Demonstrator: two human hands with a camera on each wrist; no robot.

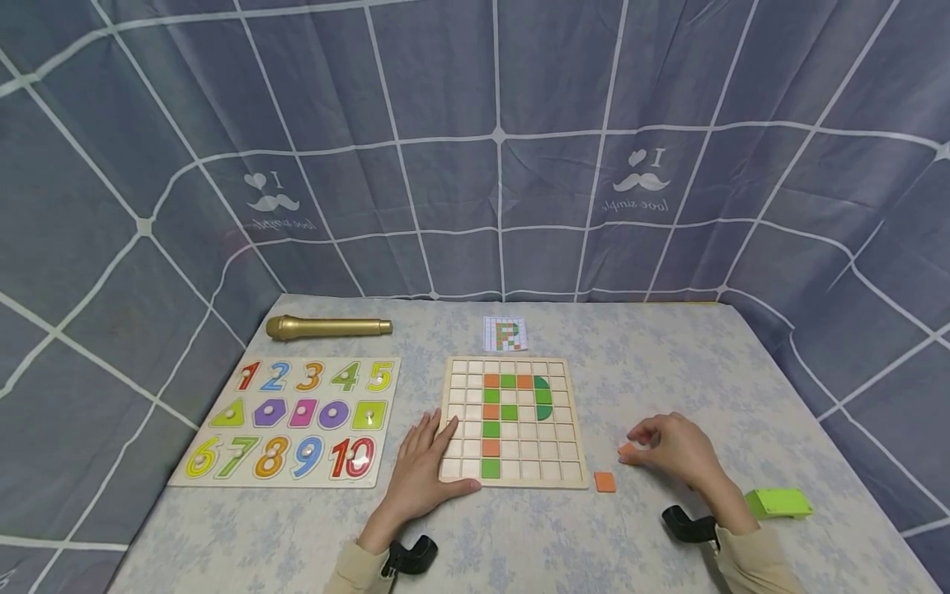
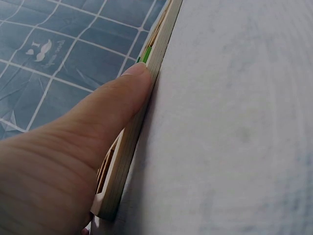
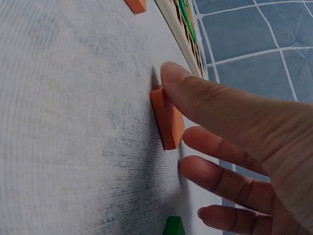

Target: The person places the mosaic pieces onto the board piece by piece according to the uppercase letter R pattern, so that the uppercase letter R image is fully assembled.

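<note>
A wooden grid board [image 1: 552,445] lies on the table with orange, green and rounded dark green tiles forming a P-like shape. My left hand [image 1: 421,470] rests spread along the board's left side. Its thumb [image 2: 132,81] presses the near edge of the frame. To the right of the board, my right hand [image 1: 679,450] pinches an orange square tile [image 3: 167,117] between thumb and fingers, close to the tabletop. A second orange square tile [image 1: 604,482] lies flat between that hand and the board. In the right wrist view, a small green piece [image 3: 174,226] shows below the fingers.
Behind the board lies a small pattern card [image 1: 505,334]. At the left are a number-and-shape puzzle board [image 1: 289,427] and a gold microphone [image 1: 329,327]. A light green block [image 1: 779,503] stands beside the right wrist. Grid-patterned curtains [image 1: 445,190] enclose the table's back and sides.
</note>
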